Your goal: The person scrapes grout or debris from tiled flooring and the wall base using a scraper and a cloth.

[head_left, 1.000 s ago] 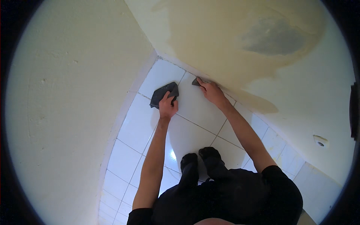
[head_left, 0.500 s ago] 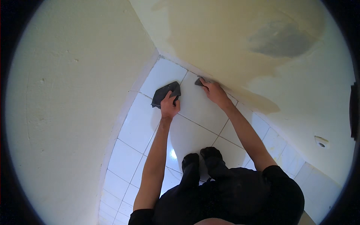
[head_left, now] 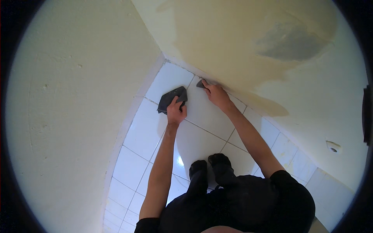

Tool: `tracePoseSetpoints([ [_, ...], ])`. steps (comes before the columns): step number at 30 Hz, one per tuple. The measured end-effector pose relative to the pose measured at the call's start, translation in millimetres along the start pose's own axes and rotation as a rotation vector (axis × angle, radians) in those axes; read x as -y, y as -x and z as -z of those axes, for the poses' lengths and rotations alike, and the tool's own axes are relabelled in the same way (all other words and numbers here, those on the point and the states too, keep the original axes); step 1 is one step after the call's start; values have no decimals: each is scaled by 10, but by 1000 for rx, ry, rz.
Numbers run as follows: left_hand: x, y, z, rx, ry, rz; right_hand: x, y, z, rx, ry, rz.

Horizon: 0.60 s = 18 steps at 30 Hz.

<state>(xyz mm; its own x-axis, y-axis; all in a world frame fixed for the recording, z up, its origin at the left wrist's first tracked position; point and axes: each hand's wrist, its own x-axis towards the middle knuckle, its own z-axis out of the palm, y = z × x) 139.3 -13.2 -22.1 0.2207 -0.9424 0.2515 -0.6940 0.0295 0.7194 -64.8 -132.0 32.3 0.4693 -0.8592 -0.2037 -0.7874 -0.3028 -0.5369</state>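
My left hand (head_left: 176, 114) is closed on a dark grey sheet (head_left: 168, 100), which looks like folded sandpaper and has bent edges. The sheet is over the white floor tiles, a little out from the corner. Farther right, my right hand (head_left: 218, 97) grips a small dark grey piece of sandpaper (head_left: 201, 83) between thumb and fingers. That hand is low down beside the foot of the right wall (head_left: 248, 70). Its palm side and part of the small piece are hidden.
On the left rises a cream wall (head_left: 81, 97), meeting the right wall in a corner. The right wall bears a tan damp-looking area and a grey patch (head_left: 291, 42). A small white wall fitting (head_left: 333, 147) sticks out at right. My feet (head_left: 219, 159) stand on the tiles.
My right hand has slid slightly left along the foot of the wall, toward the corner, with the small piece. The left hand and its sheet have barely moved.
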Motion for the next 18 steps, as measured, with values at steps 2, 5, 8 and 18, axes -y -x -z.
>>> tracePoseSetpoints([
  [2,-20,-13,1,36,-10,27,-3,-31,30,13,-17,11],
  [5,-73,-30,-45,11,26,21,-23,-54,35,5,-8,9],
  [8,-50,-49,-45,35,19,70,15,135,131,32,7,5],
  [18,-853,-855,-732,194,-372,164,167,1996,778,429,-135,-177],
])
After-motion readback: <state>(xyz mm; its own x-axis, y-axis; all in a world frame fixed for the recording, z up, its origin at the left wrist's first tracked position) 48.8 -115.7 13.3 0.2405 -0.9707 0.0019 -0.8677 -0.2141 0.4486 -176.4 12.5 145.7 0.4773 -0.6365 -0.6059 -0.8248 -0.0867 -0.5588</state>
